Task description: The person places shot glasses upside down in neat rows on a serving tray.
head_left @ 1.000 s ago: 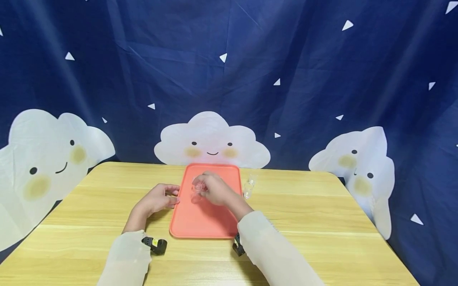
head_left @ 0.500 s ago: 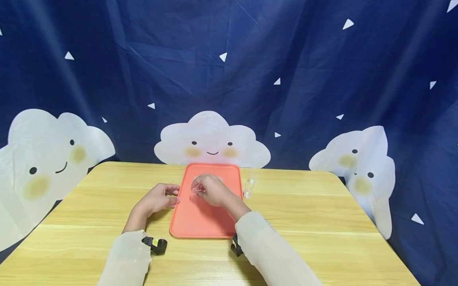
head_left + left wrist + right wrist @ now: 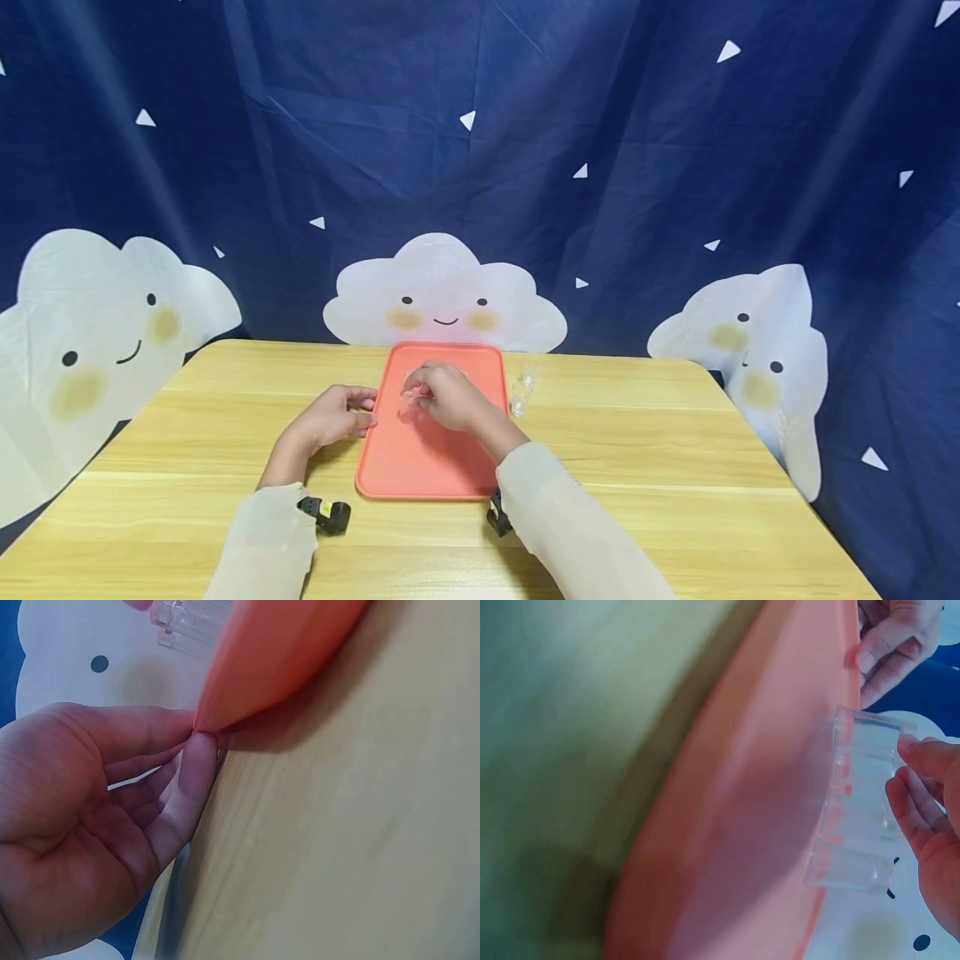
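A pink-orange tray (image 3: 435,473) lies on the table, and my left hand (image 3: 328,415) pinches its left edge between thumb and fingers. The left wrist view shows the thumb (image 3: 196,769) against the tray's rim. Over the far half of the tray, my right hand (image 3: 452,400) pinches a small clear shot glass (image 3: 411,393) near its rim. In the right wrist view this shot glass (image 3: 864,733) stands at one end of a row. Several like glasses (image 3: 847,868) line up beside it on the tray, mostly hidden behind my right hand in the head view.
Clear glasses (image 3: 521,400) stand on the wooden table (image 3: 637,433) just off the tray's right edge. Behind the table's far edge hangs a dark blue curtain (image 3: 525,208) with white clouds.
My right hand dips slightly toward the tray with the shot glass, then comes back up a little. My left hand stays at the tray's edge.
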Motion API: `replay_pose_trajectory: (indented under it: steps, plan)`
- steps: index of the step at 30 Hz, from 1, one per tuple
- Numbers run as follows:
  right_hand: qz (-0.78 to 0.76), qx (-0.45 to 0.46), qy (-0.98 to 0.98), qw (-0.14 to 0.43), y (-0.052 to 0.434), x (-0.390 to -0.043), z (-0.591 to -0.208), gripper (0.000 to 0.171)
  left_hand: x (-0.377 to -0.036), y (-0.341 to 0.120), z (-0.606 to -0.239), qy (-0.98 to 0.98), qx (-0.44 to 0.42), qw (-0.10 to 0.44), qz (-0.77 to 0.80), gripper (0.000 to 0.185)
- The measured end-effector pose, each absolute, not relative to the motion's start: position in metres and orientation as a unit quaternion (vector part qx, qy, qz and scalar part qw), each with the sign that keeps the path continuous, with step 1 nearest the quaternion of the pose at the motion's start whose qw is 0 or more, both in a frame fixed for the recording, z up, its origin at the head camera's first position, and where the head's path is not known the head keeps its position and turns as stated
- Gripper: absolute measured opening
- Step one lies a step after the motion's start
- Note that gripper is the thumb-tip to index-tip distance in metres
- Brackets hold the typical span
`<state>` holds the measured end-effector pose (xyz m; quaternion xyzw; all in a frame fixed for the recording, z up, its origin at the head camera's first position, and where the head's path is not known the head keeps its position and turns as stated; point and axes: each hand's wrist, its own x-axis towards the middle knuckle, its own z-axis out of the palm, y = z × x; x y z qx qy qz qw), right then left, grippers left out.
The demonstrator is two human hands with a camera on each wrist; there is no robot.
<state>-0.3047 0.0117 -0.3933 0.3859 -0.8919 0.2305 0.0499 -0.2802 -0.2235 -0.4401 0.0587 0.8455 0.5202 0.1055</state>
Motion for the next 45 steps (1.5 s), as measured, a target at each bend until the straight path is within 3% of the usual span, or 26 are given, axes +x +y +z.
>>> replay_pose_trajectory:
  steps: [11, 22, 45]
  plan:
    - [0.283, 0.375, -0.882, 0.036, 0.034, -0.314, -0.378, 0.023, -0.281, -0.223, -0.442, 0.85, 0.047, 0.103, 0.515, 0.051]
    - [0.281, 0.372, -0.879, 0.098, 0.062, -0.326, -0.367, 0.02, -0.281, -0.222, -0.441, 0.848, 0.048, 0.105, 0.517, 0.05]
    - [0.24, 0.342, -0.894, 0.162, 0.124, -0.345, -0.371, 0.014, -0.281, -0.222, -0.443, 0.842, 0.048, 0.105, 0.526, 0.05]
